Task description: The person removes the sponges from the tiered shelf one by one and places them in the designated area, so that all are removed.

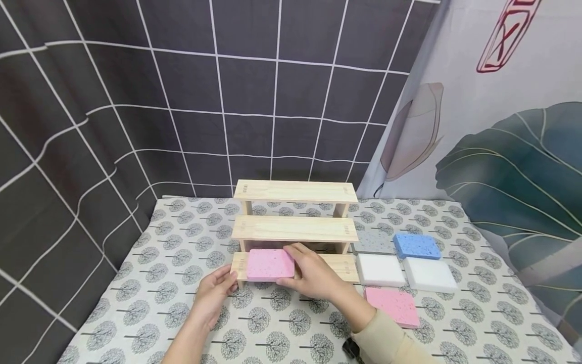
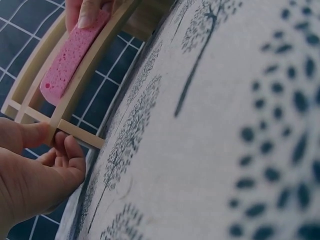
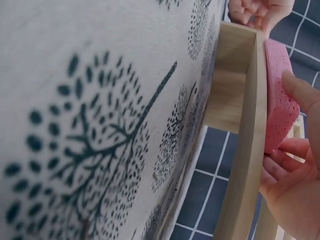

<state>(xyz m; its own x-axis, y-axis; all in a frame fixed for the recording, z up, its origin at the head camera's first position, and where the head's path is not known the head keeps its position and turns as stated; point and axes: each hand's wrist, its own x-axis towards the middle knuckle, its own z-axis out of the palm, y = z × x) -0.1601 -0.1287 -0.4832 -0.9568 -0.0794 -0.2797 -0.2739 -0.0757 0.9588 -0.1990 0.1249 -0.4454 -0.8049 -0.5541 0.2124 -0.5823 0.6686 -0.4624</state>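
A pink sponge (image 1: pixel 270 265) lies flat on the lowest step of a three-tier wooden shelf (image 1: pixel 295 229), toward its left end. My right hand (image 1: pixel 313 272) grips the sponge's right end between thumb and fingers, as the right wrist view also shows around the pink sponge (image 3: pixel 280 95). At the left end of that same step, my left hand (image 1: pixel 211 293) pinches the corner of the board. In the left wrist view, the left hand's thumb (image 2: pixel 37 132) lies against the board and its fingers curl beneath.
Right of the shelf lie a grey sponge (image 1: pixel 374 242), a blue sponge (image 1: pixel 416 246), two white sponges, one left (image 1: pixel 380 270) and one right (image 1: pixel 429 274), and another pink sponge (image 1: pixel 392 306). A tree-patterned cloth (image 1: pixel 150 313) covers the table. Dark gridded fabric (image 1: pixel 245 86) hangs behind.
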